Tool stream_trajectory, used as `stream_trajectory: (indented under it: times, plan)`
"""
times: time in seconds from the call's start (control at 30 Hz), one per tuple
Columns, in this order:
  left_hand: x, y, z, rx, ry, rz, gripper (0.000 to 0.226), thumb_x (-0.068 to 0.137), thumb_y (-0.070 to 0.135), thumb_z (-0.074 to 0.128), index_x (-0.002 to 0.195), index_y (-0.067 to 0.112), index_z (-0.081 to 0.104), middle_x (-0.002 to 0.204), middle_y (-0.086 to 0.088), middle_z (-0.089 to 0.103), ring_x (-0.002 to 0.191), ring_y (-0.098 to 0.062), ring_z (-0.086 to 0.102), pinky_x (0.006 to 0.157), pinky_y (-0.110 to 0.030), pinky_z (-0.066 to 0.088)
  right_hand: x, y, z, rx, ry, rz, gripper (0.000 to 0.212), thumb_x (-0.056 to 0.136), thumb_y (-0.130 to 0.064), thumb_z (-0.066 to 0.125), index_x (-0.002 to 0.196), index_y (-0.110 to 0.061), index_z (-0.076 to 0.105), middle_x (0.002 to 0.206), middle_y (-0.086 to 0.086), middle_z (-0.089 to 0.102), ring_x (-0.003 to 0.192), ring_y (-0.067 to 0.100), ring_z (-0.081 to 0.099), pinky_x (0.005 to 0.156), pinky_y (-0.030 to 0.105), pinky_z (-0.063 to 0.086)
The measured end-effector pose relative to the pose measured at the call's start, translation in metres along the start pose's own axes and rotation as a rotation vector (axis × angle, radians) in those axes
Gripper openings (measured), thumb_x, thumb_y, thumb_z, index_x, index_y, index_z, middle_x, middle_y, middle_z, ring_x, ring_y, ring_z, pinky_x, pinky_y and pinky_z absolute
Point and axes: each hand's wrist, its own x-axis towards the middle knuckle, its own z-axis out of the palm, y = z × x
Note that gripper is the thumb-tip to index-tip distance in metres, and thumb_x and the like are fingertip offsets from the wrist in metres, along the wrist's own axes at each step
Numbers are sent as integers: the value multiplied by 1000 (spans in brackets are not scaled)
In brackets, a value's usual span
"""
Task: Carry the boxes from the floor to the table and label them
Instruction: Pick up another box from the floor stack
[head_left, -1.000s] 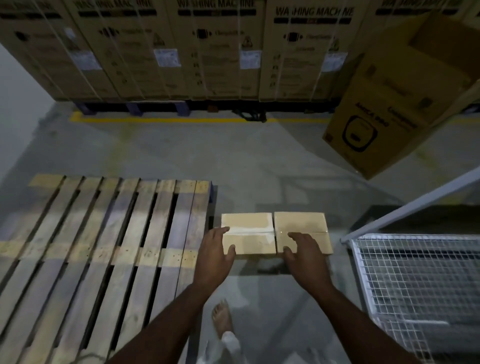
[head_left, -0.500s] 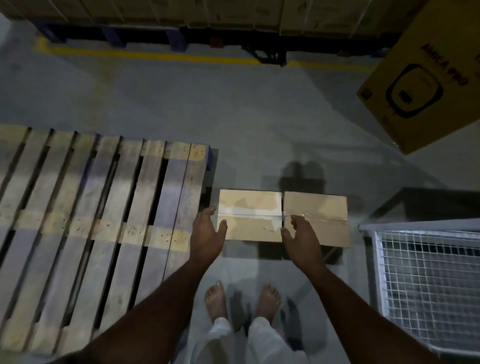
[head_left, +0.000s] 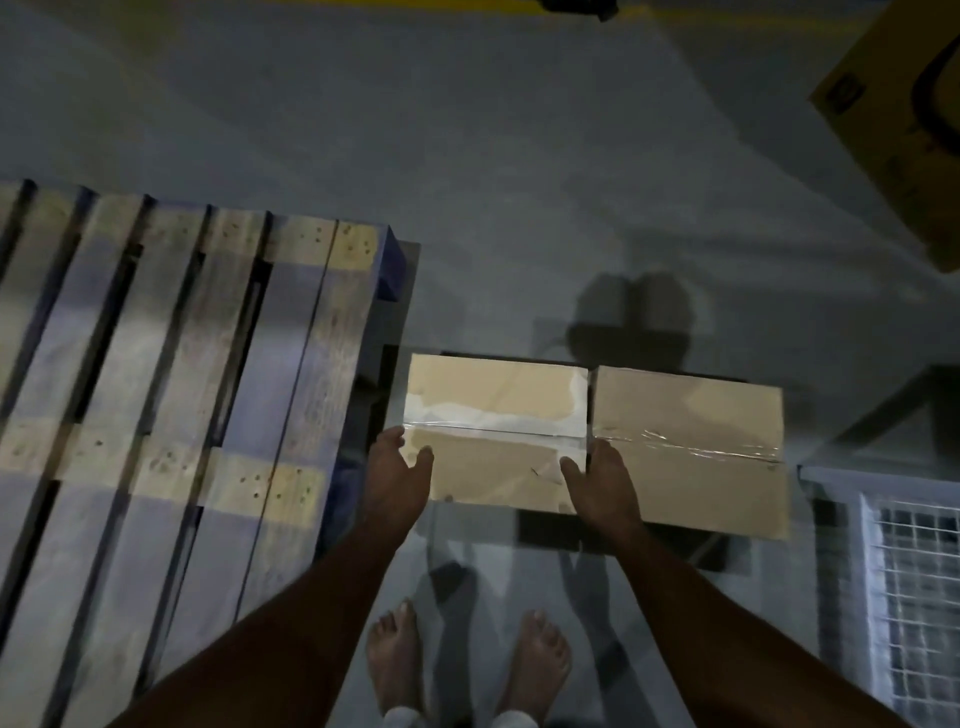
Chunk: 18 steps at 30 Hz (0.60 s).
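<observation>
The left box (head_left: 493, 431) is gripped at its two ends, thumbs on top, by the left hand (head_left: 397, 480) and right hand (head_left: 602, 486), just beside the right box (head_left: 685, 447). Both appear floor-level beside the pallet (head_left: 171, 374); carrying and labelling seem outstanding.

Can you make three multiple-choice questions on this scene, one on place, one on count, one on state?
1. Where is the pallet relative to the boxes?
A. To their left
B. To their right
C. On top of them

2. How many small taped boxes lie side by side?
A. One
B. Two
C. Four

3. What are the hands doing?
A. Hanging idle
B. Both gripping the right box
C. Gripping the left box at its two ends

Answers:
1 A, the pallet lies left of the left box.
2 B, only the left box and the right box show.
3 C, the left hand and right hand clasp the left box's opposite ends.
</observation>
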Motion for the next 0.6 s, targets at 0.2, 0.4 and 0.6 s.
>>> stream_trajectory:
  times: [0.2, 0.4, 0.6]
  plan:
    - [53, -37, 30, -30, -35, -133, 62, 95, 18, 67, 148, 8, 37, 135, -9, 53, 121, -29, 58, 87, -36, 55, 43, 31, 38, 45, -33, 65, 60, 89, -36, 67, 141, -12, 48, 137, 11, 54, 126, 31, 53, 106, 46, 45]
    - [80, -64, 33, -151, -177, -286, 45, 94, 22, 68, 132, 7, 50, 122, -16, 60, 106, -30, 63, 76, -39, 58, 55, 43, 64, 136, 15, 84, 77, 77, -32, 80, 141, -14, 41, 136, 8, 55, 124, 30, 54, 103, 54, 49]
    - [61, -14, 0, -129, -38, -78, 32, 94, 22, 67, 124, 12, 61, 111, -2, 63, 97, -19, 62, 60, -22, 48, 28, -13, 29, 156, 99, -10, 85, 80, -39, 77, 150, -17, 33, 148, 7, 44, 137, 32, 39, 110, 56, 40]
